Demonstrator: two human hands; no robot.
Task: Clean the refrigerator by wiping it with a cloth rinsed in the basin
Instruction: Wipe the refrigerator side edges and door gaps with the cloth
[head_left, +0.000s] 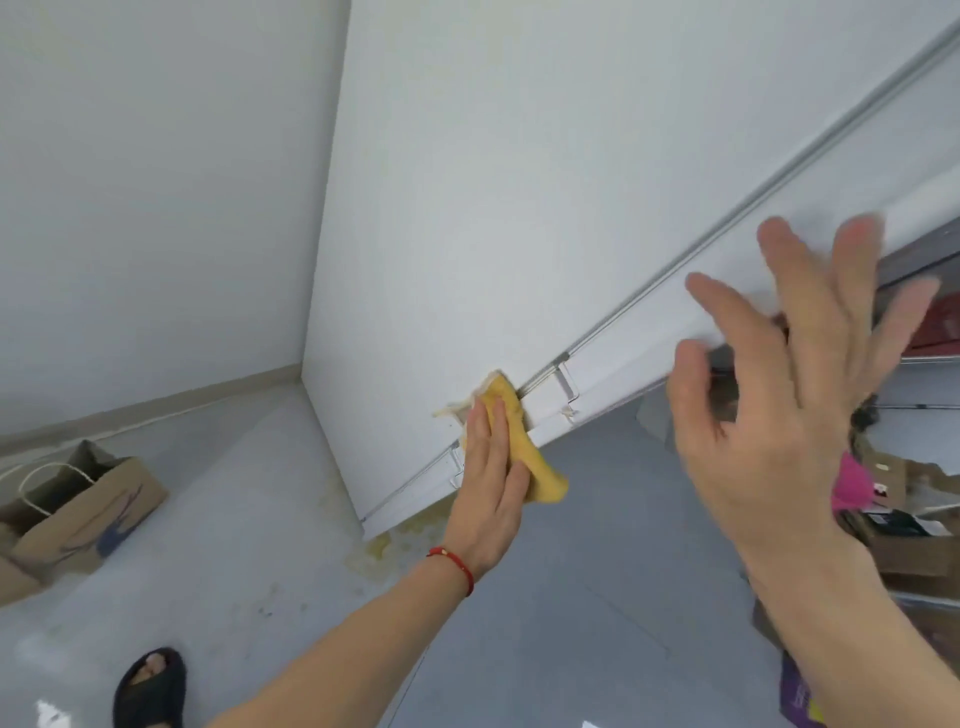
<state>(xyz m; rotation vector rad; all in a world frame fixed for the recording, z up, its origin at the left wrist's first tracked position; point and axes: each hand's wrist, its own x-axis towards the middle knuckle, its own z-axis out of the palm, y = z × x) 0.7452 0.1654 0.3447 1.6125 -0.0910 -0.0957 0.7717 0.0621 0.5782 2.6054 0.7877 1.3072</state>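
Left hand (491, 478): fingers (485, 423) straight and flat, pressing a yellow cloth (524, 447) against the lower side panel of the white refrigerator (467, 208), just beside a hinge bracket (567, 387); a red cord (457, 564) circles that wrist. Cloth is crumpled, pale frayed edge above the fingertips, a fold hanging below the palm on the thumb side. Right hand (795, 415): fingers spread, relaxed, holding nothing, raised in front of the refrigerator's front edge, well apart from the cloth.
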